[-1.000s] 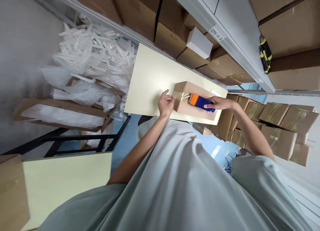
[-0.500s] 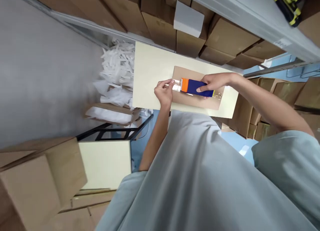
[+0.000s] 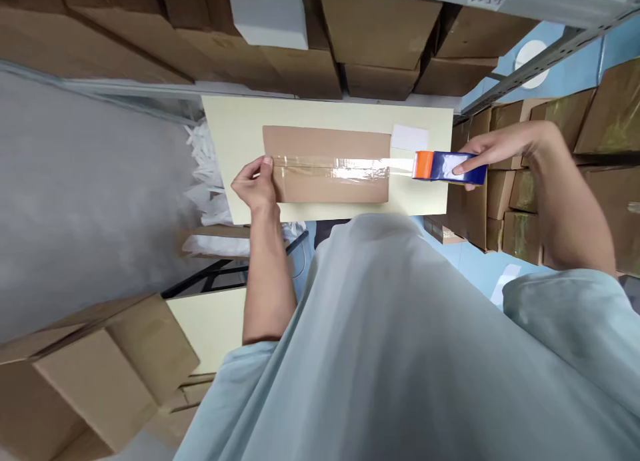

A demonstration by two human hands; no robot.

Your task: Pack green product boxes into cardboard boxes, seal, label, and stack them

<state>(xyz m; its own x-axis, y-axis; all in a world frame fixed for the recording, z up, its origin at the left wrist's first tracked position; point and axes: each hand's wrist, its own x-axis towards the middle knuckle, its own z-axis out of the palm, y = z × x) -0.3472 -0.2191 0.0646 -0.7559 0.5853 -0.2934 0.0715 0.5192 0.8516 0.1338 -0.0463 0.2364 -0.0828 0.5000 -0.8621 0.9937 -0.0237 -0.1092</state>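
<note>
A long brown cardboard box [image 3: 325, 141] lies on a cream table [image 3: 230, 124]. Clear tape [image 3: 333, 169] runs along its top seam and stretches on past the box's right end. My left hand [image 3: 257, 184] presses on the left end of the box, thumb on the tape's start. My right hand [image 3: 500, 151] grips a blue and orange tape dispenser [image 3: 447, 168], held just past the table's right edge with the tape still attached.
A white label [image 3: 410, 137] lies on the table near the box's right end. Stacked cardboard boxes [image 3: 380, 28] fill the shelf behind, with a white box [image 3: 267, 14] on them. More cartons [image 3: 520, 201] stand at the right and lower left [image 3: 95, 374]. White packing scraps [image 3: 205, 174] lie left of the table.
My right hand has pulled the dispenser rightward along the whole box and past its end, laying tape on the seam. My left hand stays at the left end. The view has swung round.
</note>
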